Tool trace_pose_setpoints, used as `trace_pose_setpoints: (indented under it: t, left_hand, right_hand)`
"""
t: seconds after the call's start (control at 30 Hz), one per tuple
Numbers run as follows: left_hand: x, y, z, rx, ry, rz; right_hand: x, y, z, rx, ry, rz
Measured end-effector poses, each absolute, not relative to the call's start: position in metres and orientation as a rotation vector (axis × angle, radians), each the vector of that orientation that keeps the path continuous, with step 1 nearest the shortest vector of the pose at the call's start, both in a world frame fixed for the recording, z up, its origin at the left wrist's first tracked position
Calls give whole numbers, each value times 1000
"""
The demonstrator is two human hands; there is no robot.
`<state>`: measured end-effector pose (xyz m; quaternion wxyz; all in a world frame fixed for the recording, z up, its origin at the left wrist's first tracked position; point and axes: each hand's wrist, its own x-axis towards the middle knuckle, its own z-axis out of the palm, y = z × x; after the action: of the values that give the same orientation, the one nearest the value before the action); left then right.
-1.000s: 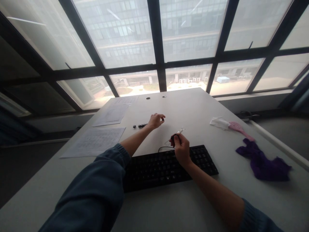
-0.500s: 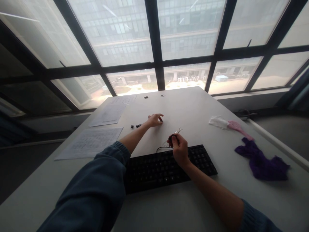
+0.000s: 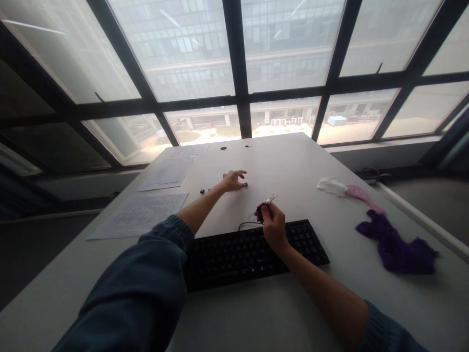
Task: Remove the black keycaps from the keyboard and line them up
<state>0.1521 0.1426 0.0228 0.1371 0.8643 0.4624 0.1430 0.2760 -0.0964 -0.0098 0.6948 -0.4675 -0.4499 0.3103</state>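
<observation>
Filling the far end in front of you are big windows (image 3: 201, 49). Next to them stands your white counter (image 3: 238, 318). Your black keyboard (image 3: 227, 266) lies on it, close to you. Papers (image 3: 141, 215) lie flat on your left. A purple cloth (image 3: 406, 254) lies crumpled on your right. Your right hand (image 3: 273, 225) is over the back of the keyboard, its grip closed on a little tool. Your left hand (image 3: 231, 181) is farther out, its grip apart, finger up and thumb low. Near the purple cloth lie a pink thing (image 3: 356, 190) and a white rag (image 3: 331, 186). The tool (image 3: 262, 209) is dark with thin wires. Smallest, a black key (image 3: 245, 185) sits by your left thumb; you can't tell if they touch. One more key (image 3: 202, 191) lies near your left wrist.
</observation>
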Motion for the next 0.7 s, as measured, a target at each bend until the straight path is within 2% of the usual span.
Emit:
trace_pose_setpoints:
  t: [0.13,0.27,0.5,0.7]
  left_hand:
    - [135,118,47,2463,1432,585]
    - [114,59,56,2484,1288,654]
    - [99,-57,29,2458,1072,580]
    - [103,-83,9,2409,1080,623]
  right_hand:
    - [278,-94,-5,-1029,-907,671]
    - [284,-93,3,-1045,-959,676]
    - [292,-96,-3,-1114,-1407,639]
    - [288,-98,-3,-1152,-1642,598]
